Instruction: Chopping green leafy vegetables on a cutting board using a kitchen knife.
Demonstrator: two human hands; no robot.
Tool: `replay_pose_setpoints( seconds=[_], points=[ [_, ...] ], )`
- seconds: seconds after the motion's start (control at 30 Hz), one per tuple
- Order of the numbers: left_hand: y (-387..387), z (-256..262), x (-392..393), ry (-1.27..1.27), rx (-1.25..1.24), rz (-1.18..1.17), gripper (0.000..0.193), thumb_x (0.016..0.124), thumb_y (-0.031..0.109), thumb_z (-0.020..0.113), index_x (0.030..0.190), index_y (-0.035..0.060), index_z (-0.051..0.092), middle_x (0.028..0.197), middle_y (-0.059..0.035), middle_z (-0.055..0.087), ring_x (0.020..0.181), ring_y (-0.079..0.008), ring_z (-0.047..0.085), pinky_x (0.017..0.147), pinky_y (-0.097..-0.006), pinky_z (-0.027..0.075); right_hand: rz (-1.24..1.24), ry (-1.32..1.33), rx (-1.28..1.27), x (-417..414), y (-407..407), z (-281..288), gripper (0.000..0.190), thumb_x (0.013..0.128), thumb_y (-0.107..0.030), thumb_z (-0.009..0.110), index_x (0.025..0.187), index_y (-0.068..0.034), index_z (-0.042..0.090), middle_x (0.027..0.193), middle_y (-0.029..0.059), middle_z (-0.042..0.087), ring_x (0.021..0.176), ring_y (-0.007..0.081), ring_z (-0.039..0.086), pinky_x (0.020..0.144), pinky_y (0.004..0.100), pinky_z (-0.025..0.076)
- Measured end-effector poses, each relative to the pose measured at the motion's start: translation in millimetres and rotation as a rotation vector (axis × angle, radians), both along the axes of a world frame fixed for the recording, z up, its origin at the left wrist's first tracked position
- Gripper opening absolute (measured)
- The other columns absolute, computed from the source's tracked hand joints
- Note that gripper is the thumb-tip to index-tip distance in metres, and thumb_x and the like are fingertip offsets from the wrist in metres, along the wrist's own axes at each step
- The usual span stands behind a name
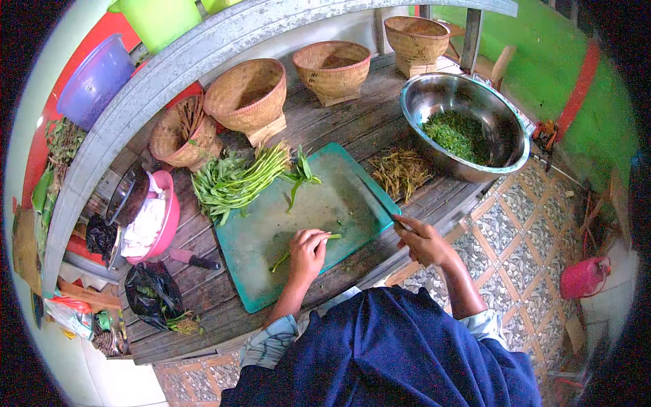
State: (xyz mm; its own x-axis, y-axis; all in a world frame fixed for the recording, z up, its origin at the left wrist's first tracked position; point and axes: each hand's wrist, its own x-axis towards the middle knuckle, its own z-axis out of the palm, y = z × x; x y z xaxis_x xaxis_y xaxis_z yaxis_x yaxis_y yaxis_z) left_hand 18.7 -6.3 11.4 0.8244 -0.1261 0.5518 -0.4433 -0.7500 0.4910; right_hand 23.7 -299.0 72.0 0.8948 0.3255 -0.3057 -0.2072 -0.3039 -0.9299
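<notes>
My left hand (307,254) rests over the near part of a green-rimmed cutting board (351,198), its fingers closed around a green stem (280,261) that sticks out on both sides. Past the board's right edge, my right hand (423,240) grips what looks like a knife (399,223); its blade is hard to make out against the board's edge. A bundle of leafy green vegetables (244,178) lies across the far left of the board. Beside it is a loose leafy sprig (303,170). Small green scraps dot the board's surface.
Cut brown stems (400,173) lie right of the board, before a steel basin (465,127) holding chopped greens. Woven baskets (246,91) line the back. At left are a pink tub (165,219), a second knife (196,258) and a black plastic bag (152,290). A metal beam (168,66) arches overhead.
</notes>
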Motion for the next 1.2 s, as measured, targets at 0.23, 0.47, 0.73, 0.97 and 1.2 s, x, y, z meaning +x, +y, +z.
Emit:
replay_pose_setpoints(
  seconds=[0.23,0.47,0.73,0.97,1.2],
  points=[
    [3,-4,2,0.029,-0.026,-0.02,0.013,0.078,0.004,0.061,0.087,0.0073,0.069,0.087,-0.0086,0.062,0.086,-0.0258,0.057,0.078,-0.0356,0.045,0.16,-0.025,-0.133,-9,11,-3,0.044,0.093,-0.025,0.048,0.136,-0.017,0.042,0.079,0.003,0.059,0.054,0.0093,0.05,0.051,0.0257,0.046],
    [3,-3,0,0.003,-0.071,0.106,0.015,0.075,0.004,0.062,0.087,0.0118,0.069,0.088,-0.0048,0.06,0.084,-0.0248,0.056,0.075,-0.0375,0.042,0.313,-0.17,-0.206,-37,39,6,0.046,0.095,-0.026,0.047,0.137,-0.011,0.038,0.109,0.0163,0.062,0.092,0.0268,0.063,0.084,0.0377,0.048],
    [0,-6,5,0.138,-0.078,0.113,0.012,0.075,0.02,0.068,0.086,0.0159,0.069,0.09,-0.0018,0.059,0.09,-0.0234,0.055,0.077,-0.0408,0.038,0.185,-0.241,-0.318,-49,56,19,0.04,0.095,-0.022,0.044,0.134,-0.011,0.04,0.105,0.0222,0.061,0.093,0.0367,0.062,0.082,0.0424,0.049],
    [-9,-11,14,0.114,0.043,0.134,0.01,0.071,0.016,0.066,0.079,0.0118,0.065,0.085,-0.0027,0.057,0.087,-0.0258,0.053,0.078,-0.0421,0.036,0.12,-0.418,-0.325,-66,75,-12,0.045,0.094,-0.019,0.045,0.138,-0.019,0.037,0.086,0.0245,0.062,0.08,0.0408,0.063,0.069,0.0469,0.051],
    [-11,1,12,0.098,0.116,0.135,0.01,0.071,0.014,0.064,0.08,0.0119,0.062,0.086,-0.0038,0.055,0.087,-0.0264,0.052,0.076,-0.0427,0.035,0.128,-0.337,-0.412,-76,80,1,0.047,0.092,-0.019,0.045,0.138,-0.022,0.037,0.08,0.0254,0.062,0.072,0.0414,0.062,0.064,0.0482,0.05]
  ],
)
